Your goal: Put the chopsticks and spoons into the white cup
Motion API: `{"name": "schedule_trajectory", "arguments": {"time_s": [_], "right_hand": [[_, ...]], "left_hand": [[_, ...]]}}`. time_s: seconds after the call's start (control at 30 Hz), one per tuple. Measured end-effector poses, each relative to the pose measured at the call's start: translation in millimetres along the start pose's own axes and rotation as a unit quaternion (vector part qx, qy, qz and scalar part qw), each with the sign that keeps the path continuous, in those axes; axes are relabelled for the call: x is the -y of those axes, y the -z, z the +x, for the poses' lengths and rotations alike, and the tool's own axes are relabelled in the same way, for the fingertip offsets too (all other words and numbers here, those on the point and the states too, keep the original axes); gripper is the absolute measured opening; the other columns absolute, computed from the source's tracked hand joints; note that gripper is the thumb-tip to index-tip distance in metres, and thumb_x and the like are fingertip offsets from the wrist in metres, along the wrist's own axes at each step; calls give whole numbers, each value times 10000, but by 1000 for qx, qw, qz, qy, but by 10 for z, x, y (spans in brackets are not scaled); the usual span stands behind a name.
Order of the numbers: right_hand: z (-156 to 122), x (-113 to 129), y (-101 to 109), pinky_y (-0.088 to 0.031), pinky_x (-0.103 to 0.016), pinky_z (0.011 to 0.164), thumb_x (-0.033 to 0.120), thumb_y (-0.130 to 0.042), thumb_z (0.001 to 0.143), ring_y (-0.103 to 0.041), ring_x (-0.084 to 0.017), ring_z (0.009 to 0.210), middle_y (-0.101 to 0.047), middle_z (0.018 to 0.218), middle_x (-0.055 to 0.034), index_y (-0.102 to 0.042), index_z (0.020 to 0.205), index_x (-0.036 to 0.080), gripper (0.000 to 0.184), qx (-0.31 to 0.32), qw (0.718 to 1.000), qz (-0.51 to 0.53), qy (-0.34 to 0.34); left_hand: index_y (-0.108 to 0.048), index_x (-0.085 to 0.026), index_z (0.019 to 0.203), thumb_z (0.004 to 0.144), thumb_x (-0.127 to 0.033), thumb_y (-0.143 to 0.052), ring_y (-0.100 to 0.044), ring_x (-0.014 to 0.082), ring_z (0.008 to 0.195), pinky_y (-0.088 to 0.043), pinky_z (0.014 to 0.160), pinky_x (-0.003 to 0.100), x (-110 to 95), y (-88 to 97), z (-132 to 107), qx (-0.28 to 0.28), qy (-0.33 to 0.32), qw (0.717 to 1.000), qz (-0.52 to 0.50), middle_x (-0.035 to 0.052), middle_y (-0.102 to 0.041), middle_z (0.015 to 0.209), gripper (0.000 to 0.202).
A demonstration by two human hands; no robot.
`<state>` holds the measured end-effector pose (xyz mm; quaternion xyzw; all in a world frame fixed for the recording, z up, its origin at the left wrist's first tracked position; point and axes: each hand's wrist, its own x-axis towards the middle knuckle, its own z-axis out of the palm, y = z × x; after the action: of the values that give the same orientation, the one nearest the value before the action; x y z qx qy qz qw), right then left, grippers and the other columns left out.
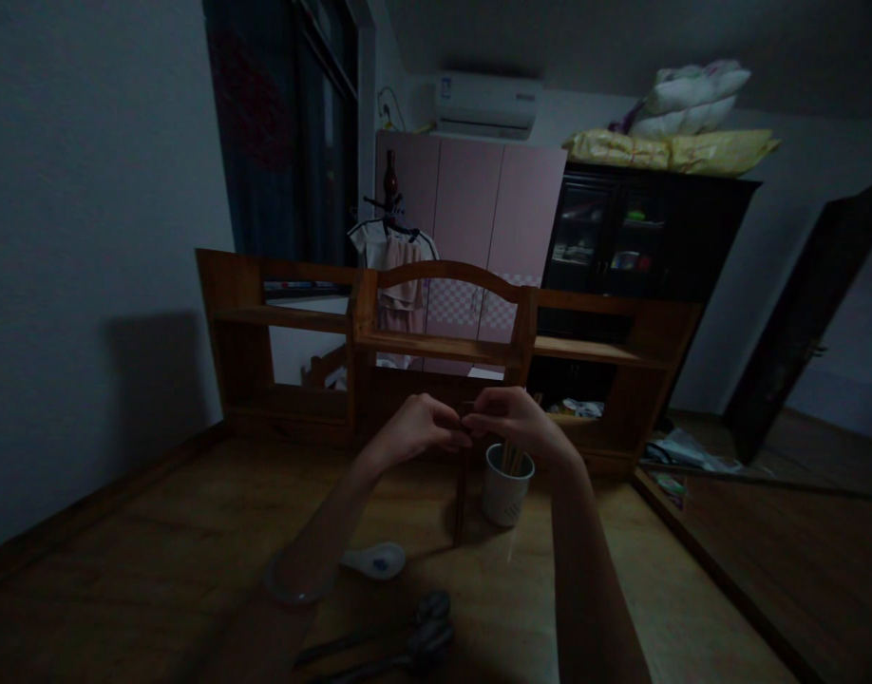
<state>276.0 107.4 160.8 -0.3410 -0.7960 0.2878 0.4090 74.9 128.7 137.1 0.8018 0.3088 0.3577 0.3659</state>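
Note:
My left hand (423, 425) and my right hand (516, 423) meet over the table, thumbs and fingertips pinched together. Below their fingertips, dark brown chopsticks (460, 503) stand nearly upright, with the lower ends at the tabletop. The fingers cover the upper ends, and I cannot tell exactly how many sticks there are. Just right of them, partly behind my right hand, is a light-coloured cup (505, 499) with several pale chopsticks (511, 459) in it. A white soup spoon (383, 561) with a blue mark lies beside my left forearm. Nearer to me lie dark metal spoons (432, 632).
A wooden shelf rack (440, 350) runs along the table's back edge, close behind my hands. The wooden table (521, 589) has a raised rim (713, 570) on the right. A wall (86, 285) borders it on the left. The room is dim.

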Motion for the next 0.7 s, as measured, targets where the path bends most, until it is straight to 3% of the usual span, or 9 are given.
{"name": "schedule_trajectory", "arguments": {"time_s": [0.7], "right_hand": [[10,-28,47,-443,-218,555,399,-736,751,-623,-146,635,-664,673,-19,-659,756,147,264,10,999,16,-37]], "left_hand": [[-760,-139,865,690,-393,-742,-689,193,719,-520,610,243,93,-52,49,-9,-4,1000,-12,66,-755,781,309]]}}
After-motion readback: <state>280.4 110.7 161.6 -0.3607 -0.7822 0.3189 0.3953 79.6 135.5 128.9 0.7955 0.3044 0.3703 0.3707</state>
